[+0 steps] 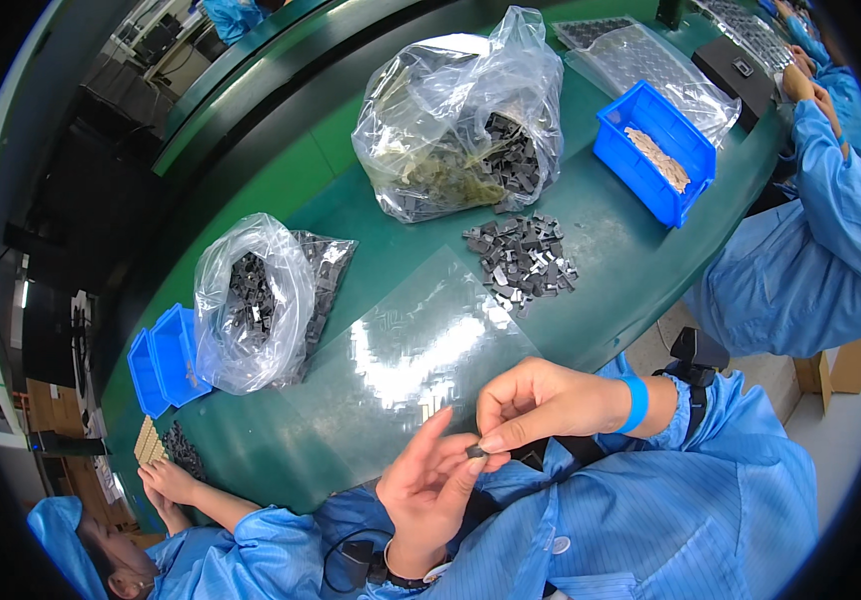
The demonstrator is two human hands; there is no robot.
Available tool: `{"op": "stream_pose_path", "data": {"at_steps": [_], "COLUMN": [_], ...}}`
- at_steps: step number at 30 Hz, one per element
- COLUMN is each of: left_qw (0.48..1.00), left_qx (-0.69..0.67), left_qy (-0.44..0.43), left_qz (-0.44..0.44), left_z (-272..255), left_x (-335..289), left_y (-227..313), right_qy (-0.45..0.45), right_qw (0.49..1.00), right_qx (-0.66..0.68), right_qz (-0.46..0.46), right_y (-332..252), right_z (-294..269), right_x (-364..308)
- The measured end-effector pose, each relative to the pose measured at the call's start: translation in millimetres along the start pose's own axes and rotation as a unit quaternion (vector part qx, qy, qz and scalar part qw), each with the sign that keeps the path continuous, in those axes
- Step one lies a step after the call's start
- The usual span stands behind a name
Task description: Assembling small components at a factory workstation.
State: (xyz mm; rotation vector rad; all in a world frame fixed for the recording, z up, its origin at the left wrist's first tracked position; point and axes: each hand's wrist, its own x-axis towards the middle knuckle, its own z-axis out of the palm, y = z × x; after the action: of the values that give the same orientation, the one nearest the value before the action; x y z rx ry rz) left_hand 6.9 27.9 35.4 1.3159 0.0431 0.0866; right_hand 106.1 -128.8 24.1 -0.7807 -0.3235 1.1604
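Observation:
Close to my body at the table's near edge, my left hand point(425, 492) and my right hand point(536, 402) meet over a small dark plastic piece point(477, 452). The left thumb and a fingertip hold it from below, while the right thumb and forefinger pinch it from above. Its finer shape is too small to tell. In front of my hands lies a clear, glossy plastic sheet point(351, 395) on the green table. Beyond the sheet spreads a loose pile of small black and grey plastic pieces point(526, 258).
A large clear bag point(431, 130) of dark pieces stands at the back, a smaller open bag point(251, 310) at left. A blue bin point(641, 185) holds flat beige pieces; more blue bins point(163, 360) sit far left. Co-workers in blue point(801, 240) flank me on both sides.

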Motion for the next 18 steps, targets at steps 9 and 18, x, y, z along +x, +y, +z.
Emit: {"op": "stream_pose_path", "data": {"at_steps": [9, 18], "left_qw": [0.958, 0.942], "left_qx": [0.274, -0.303], "left_qy": [-0.082, 0.061], "left_qz": [0.013, -0.134], "left_z": [8.1, 7.2], "left_x": [7.0, 0.0], "left_y": [22.5, 2.4], "right_qy": [-0.026, -0.025], "right_qw": [0.981, 0.995], "right_qx": [-0.191, -0.057], "right_qz": [-0.004, -0.076], "right_y": [11.1, 2.6], "right_z": [-6.0, 4.9], "right_x": [3.7, 9.6]}}
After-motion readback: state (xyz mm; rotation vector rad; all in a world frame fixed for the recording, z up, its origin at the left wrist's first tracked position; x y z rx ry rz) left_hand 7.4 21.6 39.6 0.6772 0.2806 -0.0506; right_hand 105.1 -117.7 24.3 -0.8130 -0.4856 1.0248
